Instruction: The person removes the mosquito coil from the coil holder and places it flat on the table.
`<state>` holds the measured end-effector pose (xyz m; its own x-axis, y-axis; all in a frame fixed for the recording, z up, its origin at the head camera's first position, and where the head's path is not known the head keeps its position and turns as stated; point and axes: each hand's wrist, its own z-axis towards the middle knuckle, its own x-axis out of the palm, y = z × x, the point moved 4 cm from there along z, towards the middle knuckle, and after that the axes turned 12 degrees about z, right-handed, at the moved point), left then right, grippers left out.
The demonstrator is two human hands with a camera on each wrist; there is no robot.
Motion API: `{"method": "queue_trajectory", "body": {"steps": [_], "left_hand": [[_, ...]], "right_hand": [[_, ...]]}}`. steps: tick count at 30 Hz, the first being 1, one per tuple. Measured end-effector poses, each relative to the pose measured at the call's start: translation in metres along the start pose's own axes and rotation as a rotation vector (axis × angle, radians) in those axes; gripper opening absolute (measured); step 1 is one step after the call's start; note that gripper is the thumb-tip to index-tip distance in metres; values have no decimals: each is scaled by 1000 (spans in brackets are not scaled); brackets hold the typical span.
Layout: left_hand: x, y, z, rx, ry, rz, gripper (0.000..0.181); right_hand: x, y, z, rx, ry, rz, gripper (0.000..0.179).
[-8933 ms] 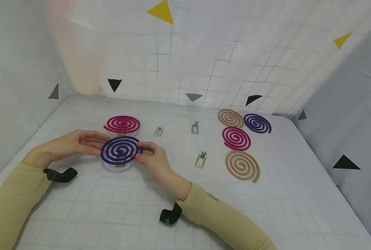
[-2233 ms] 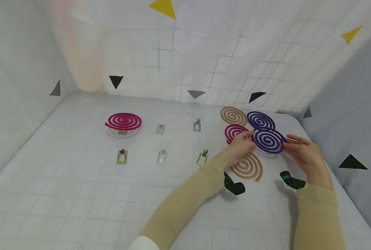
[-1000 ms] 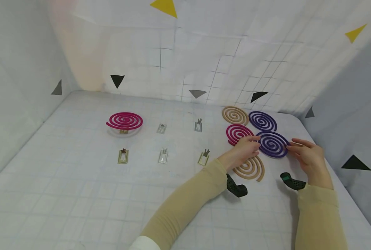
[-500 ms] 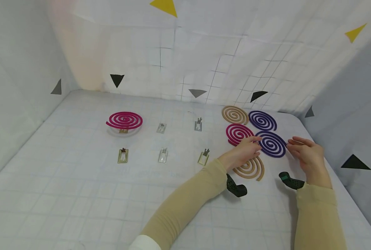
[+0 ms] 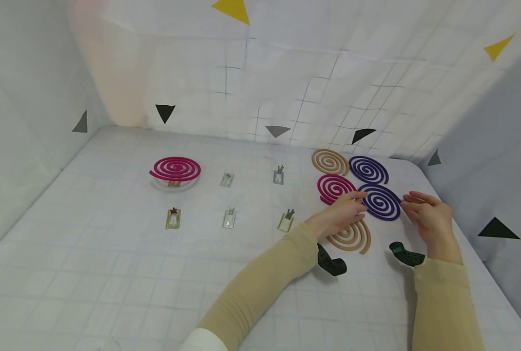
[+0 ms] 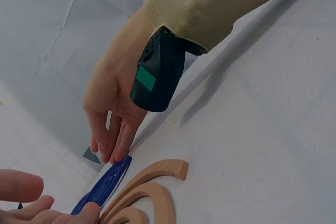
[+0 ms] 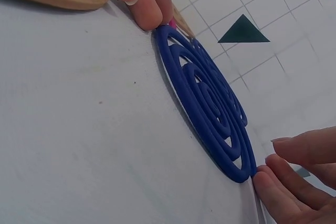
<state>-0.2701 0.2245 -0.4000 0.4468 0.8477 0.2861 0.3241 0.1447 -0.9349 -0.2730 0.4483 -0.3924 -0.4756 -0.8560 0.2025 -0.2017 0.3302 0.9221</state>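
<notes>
A purple-blue mosquito coil (image 5: 379, 200) lies flat on the white table at the right, between my two hands. My left hand (image 5: 341, 213) reaches over part of a magenta coil (image 5: 335, 187) and a tan coil (image 5: 352, 237), its fingertips at the purple coil's left edge. At the opposite edge, my right hand (image 5: 432, 218) has its fingertips touching or almost touching the rim. In the right wrist view, fingers of both hands meet the edge of the blue coil (image 7: 181, 93) without curling round it. Another purple coil (image 5: 368, 169) lies just behind.
A second tan coil (image 5: 329, 162) lies at the back right. On the left, a magenta coil (image 5: 177, 168) sits raised on a small metal stand. Several bare stands, including a brass one (image 5: 173, 225) and a silver one (image 5: 229, 222), stand across the middle.
The purple coil came off the front left stand and was carried right, then lowered onto the table. Since a second ago it has shifted slightly left, and my right fingers have loosened from it.
</notes>
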Motion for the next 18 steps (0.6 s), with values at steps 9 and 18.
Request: {"method": "queue_trajectory", "body": {"steps": [9, 18], "left_hand": [[1, 0, 0, 1, -3, -9, 50], [0, 0, -1, -4, 1, -9, 50]], "right_hand": [[4, -2, 1, -10, -18, -59, 61], [4, -2, 0, -16, -4, -62, 55]]}}
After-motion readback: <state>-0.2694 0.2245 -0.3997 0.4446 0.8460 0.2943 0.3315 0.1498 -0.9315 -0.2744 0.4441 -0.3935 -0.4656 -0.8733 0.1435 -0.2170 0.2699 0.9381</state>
